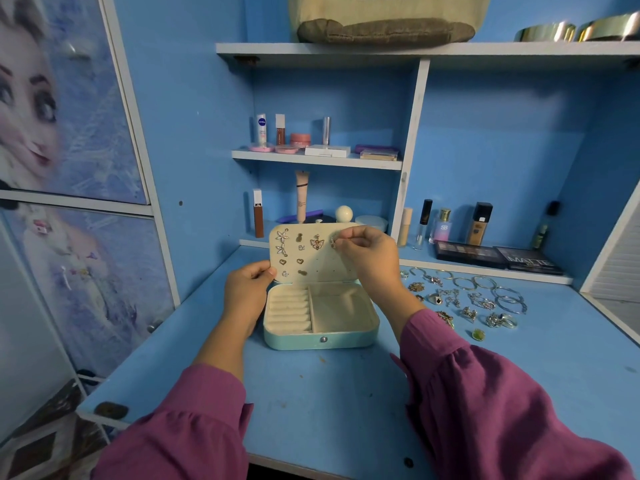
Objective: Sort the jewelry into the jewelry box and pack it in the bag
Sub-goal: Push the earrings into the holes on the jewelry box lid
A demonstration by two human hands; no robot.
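Jewelry box (pixel 320 320) open mid-desk, lid (pixel 313 252) steadied upright by left hand (pixel 247 289) pinching its left edge — likely bracing against the push. Right hand (pixel 367 258) pinching an earring (pixel 333 242) at lid's panel. Remaining jewelry (pixel 464 299) toward desk's right edge — bag (pixel 388 19) on top shelf.

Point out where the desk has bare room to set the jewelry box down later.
Bare desk lies in front of the jewelry box, between the sleeves, and left of the left hand. Crowded: right of the right hand, where loose jewelry spreads.
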